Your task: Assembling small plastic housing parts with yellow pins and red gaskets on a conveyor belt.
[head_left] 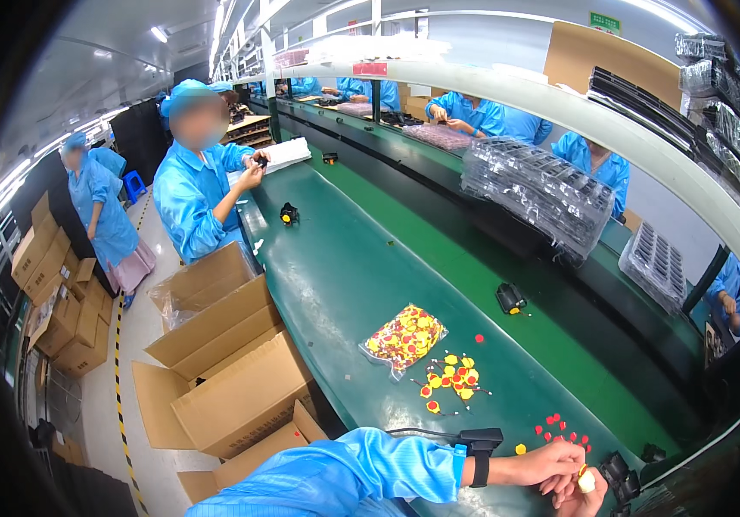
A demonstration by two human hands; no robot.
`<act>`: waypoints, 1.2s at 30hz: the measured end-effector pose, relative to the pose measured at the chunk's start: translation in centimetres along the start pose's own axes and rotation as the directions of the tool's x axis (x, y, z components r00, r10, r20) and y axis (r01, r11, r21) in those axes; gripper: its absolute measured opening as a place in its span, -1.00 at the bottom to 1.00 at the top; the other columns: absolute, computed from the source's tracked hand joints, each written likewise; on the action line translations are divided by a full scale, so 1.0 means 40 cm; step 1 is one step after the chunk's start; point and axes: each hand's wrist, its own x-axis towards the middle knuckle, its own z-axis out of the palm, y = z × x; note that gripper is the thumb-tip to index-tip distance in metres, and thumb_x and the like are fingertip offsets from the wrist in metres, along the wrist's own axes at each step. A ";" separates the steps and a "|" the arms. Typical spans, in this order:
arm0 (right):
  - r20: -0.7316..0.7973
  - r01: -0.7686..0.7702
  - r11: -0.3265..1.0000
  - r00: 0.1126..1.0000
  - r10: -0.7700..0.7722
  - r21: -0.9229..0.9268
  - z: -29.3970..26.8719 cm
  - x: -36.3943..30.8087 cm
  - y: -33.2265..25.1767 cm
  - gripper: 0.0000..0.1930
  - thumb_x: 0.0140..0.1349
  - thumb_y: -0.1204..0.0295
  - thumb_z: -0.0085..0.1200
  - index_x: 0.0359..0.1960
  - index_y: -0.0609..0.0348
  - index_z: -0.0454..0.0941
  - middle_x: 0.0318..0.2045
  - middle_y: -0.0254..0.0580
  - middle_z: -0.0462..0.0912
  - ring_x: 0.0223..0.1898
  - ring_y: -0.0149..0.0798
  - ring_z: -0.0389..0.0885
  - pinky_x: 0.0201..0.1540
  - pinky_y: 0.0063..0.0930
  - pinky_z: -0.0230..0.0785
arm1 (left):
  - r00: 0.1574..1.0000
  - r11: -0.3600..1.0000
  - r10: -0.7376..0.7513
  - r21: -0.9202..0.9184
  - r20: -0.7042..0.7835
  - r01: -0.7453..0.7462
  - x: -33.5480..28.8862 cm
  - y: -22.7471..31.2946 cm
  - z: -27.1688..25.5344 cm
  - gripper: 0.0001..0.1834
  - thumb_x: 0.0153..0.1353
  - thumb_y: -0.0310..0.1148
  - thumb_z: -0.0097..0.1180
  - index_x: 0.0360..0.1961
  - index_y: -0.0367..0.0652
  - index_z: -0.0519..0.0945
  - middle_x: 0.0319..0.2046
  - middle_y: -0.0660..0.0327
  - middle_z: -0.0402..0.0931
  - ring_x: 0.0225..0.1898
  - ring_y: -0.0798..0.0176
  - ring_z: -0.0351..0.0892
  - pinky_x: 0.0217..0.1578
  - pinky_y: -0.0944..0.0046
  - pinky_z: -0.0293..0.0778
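My left hand (547, 465), in a blue sleeve with a black wristband (480, 470), is closed, its fingertips pinching at the edge of a small yellow disc (586, 481). Below it, partly cut off by the lower edge, my right hand (590, 503) grips the same disc between thumb and fingers. Black plastic housings (618, 476) lie right beside my right hand. Red round stickers (553, 420) are scattered on the bench just beyond my hands. Farther off lies a loose pile of yellow discs with red faces and thin wires (451, 377), next to a clear bag full of them (404, 338).
The green bench (318, 250) runs away to the far left. A black boxy device (480, 439) with a cable lies by my left forearm. Open cardboard boxes (245, 392) stand left of the bench. A co-worker (202, 189) handles a dark part; a black housing (510, 299) lies on the green strip.
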 end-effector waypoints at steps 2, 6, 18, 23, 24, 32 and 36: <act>0.011 -0.003 1.000 1.000 0.003 0.005 -0.002 0.000 0.002 -0.83 0.34 0.43 -0.02 -0.28 0.34 0.50 -0.45 -0.13 0.57 -0.45 -0.30 0.52 -0.38 -0.55 0.32 | 1.000 1.000 0.003 0.001 0.005 -0.003 -0.002 0.001 -0.001 -0.78 0.44 -0.33 -0.15 -0.37 -0.18 0.39 -0.68 0.25 0.50 -0.73 0.49 0.43 -0.72 0.51 0.26; 0.019 -0.002 1.000 1.000 0.002 0.011 -0.009 -0.001 0.008 -0.82 0.36 0.43 -0.04 -0.26 0.34 0.50 -0.42 -0.12 0.57 -0.41 -0.30 0.52 -0.34 -0.55 0.33 | 0.999 0.994 -0.024 -0.105 0.021 0.026 0.002 0.000 0.001 -0.77 0.45 -0.33 -0.16 -0.36 -0.20 0.38 -0.65 0.19 0.54 -0.70 0.44 0.52 -0.73 0.51 0.32; -0.019 -0.067 0.966 0.997 0.074 0.251 0.018 -0.021 -0.017 -0.75 0.30 0.27 0.04 -0.38 0.23 0.50 -0.49 -0.12 0.53 -0.47 -0.21 0.49 -0.40 -0.46 0.33 | 0.993 0.973 -0.100 -0.203 0.056 0.109 -0.004 0.028 0.009 -0.74 0.45 -0.29 -0.14 -0.36 -0.23 0.41 -0.61 0.16 0.58 -0.71 0.42 0.55 -0.74 0.51 0.36; 0.028 0.068 0.954 0.996 -0.080 0.293 0.004 0.024 0.055 -0.75 0.25 0.35 -0.03 -0.50 0.30 0.39 -0.68 -0.06 0.44 -0.74 -0.24 0.43 -0.73 -0.52 0.25 | 0.996 0.981 -0.089 -0.169 0.018 0.091 -0.022 0.044 -0.008 -0.73 0.45 -0.26 -0.11 -0.31 -0.22 0.46 -0.60 0.22 0.55 -0.65 0.45 0.54 -0.68 0.52 0.36; 0.058 0.092 0.957 0.992 -0.112 0.275 0.001 0.029 0.058 -0.75 0.25 0.36 -0.01 -0.49 0.30 0.39 -0.67 -0.06 0.46 -0.73 -0.25 0.43 -0.73 -0.51 0.26 | 0.996 0.980 -0.091 -0.174 0.021 0.093 -0.024 0.041 -0.014 -0.73 0.45 -0.25 -0.11 -0.30 -0.23 0.47 -0.60 0.22 0.54 -0.64 0.45 0.54 -0.66 0.52 0.36; -0.081 0.094 0.983 0.993 -0.082 0.159 -0.024 0.000 0.033 -0.78 0.22 0.36 0.10 -0.43 0.32 0.51 -0.65 -0.16 0.50 -0.70 -0.31 0.46 -0.68 -0.53 0.27 | 0.994 0.994 -0.093 -0.061 0.055 0.096 -0.012 0.041 0.002 -0.76 0.44 -0.25 -0.07 -0.23 -0.22 0.47 -0.53 0.18 0.58 -0.60 0.41 0.52 -0.58 0.47 0.39; 0.007 0.015 0.972 1.000 -0.017 0.237 -0.013 0.012 0.031 -0.76 0.28 0.34 0.06 -0.31 0.33 0.55 -0.57 -0.14 0.57 -0.63 -0.32 0.51 -0.61 -0.53 0.33 | 0.995 0.992 -0.086 0.090 -0.044 0.090 -0.031 0.069 -0.007 -0.78 0.42 -0.31 -0.07 -0.20 -0.27 0.50 -0.51 0.18 0.58 -0.55 0.38 0.55 -0.52 0.43 0.44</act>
